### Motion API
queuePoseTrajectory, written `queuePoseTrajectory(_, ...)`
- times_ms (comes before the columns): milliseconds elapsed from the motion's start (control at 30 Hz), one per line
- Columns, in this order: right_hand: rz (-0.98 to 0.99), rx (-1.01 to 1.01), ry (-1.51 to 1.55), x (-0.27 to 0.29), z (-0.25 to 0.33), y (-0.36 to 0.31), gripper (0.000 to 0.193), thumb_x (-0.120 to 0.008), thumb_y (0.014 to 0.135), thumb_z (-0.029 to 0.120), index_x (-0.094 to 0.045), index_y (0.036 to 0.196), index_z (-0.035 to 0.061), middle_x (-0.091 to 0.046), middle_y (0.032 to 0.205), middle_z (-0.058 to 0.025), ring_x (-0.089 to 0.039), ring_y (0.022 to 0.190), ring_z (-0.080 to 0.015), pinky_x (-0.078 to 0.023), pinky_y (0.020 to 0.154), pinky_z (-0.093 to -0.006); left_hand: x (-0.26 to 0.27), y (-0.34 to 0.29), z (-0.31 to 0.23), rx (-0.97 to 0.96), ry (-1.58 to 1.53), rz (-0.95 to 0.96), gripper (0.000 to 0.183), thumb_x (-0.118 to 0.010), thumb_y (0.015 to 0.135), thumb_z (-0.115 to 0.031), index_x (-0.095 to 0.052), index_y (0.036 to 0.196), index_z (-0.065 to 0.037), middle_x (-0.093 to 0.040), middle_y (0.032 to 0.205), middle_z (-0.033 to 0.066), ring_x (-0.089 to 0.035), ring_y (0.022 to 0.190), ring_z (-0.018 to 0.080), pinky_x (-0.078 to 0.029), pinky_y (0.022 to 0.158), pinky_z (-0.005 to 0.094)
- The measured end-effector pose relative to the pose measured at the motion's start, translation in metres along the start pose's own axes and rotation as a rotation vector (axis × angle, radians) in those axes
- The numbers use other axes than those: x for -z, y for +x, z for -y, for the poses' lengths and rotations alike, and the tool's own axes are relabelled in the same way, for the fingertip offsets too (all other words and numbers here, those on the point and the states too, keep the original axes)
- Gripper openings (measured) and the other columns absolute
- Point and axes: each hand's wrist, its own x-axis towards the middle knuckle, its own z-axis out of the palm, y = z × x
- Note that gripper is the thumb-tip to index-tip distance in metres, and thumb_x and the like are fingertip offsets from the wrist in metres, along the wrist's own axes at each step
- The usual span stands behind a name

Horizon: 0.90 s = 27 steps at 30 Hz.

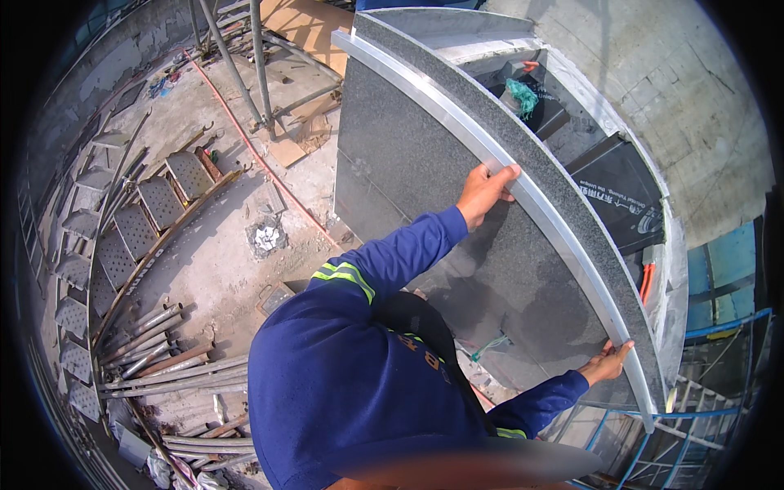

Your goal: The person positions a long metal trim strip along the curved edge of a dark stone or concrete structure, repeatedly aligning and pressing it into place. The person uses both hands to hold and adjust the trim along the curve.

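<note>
A long silvery metal straightedge (426,86) lies along the upper edge of a wall faced with dark grey stone panels (400,147). It appears curved in the fisheye view. My left hand (488,194) is closed on the bar near its middle, fingers at its edge. Lower right, my right hand (606,362) pinches the same bar close to its near end. Beside the bar runs a speckled grey stone coping strip (563,175). Dark wet-looking patches show on the panels below my hands.
Behind the coping, a trough (612,192) lined with black sheet holds green netting (521,98). Metal pipes (155,347) and perforated scaffold planks (159,202) lie at left. A red hose (261,167) crosses the floor. Blue scaffold railing (710,415) stands lower right.
</note>
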Motion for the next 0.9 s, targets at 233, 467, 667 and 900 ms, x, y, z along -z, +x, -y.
queuePoseTrajectory(233,0.004,-0.013,-0.001,0.000,-0.001,0.002,0.055,-0.087,0.094,0.030,-0.066,0.120,-0.0139,-0.069,0.117,-0.0222,-0.069,0.102,-0.0266,-0.056,0.077,-0.0347,-0.003,-0.003,0.002,0.021,-0.030,-0.052,0.040,-0.075,0.097,-0.035,-0.067,0.119,-0.003,-0.073,0.107,0.0104,-0.071,0.090,0.0178,-0.060,0.079,0.0319)
queuePoseTrajectory(467,0.003,-0.014,-0.005,0.001,-0.002,0.004,0.057,-0.087,0.094,0.030,-0.066,0.121,-0.0152,-0.070,0.118,-0.0233,-0.070,0.103,-0.0281,-0.057,0.077,-0.0348,-0.003,-0.003,0.002,0.024,-0.027,-0.053,0.042,-0.077,0.097,-0.037,-0.066,0.119,-0.004,-0.072,0.104,0.0082,-0.070,0.084,0.0156,-0.059,0.076,0.0297)
queuePoseTrajectory(667,0.016,-0.013,0.008,0.003,-0.005,0.009,0.058,-0.086,0.094,0.029,-0.065,0.123,-0.0162,-0.070,0.119,-0.0230,-0.071,0.103,-0.0281,-0.057,0.077,-0.0341,-0.005,-0.005,0.002,0.022,-0.019,-0.087,0.043,-0.077,0.097,-0.039,-0.066,0.118,-0.003,-0.073,0.104,0.0082,-0.070,0.082,0.0147,-0.058,0.074,0.0289)
queuePoseTrajectory(900,0.011,-0.014,-0.003,0.003,-0.007,0.009,0.059,-0.086,0.094,0.030,-0.064,0.123,-0.0163,-0.070,0.119,-0.0229,-0.071,0.102,-0.0272,-0.056,0.076,-0.0334,-0.005,-0.003,0.002,0.002,-0.032,-0.071,0.042,-0.076,0.098,-0.037,-0.066,0.119,-0.002,-0.073,0.103,0.0085,-0.070,0.085,0.0150,-0.059,0.075,0.0293)
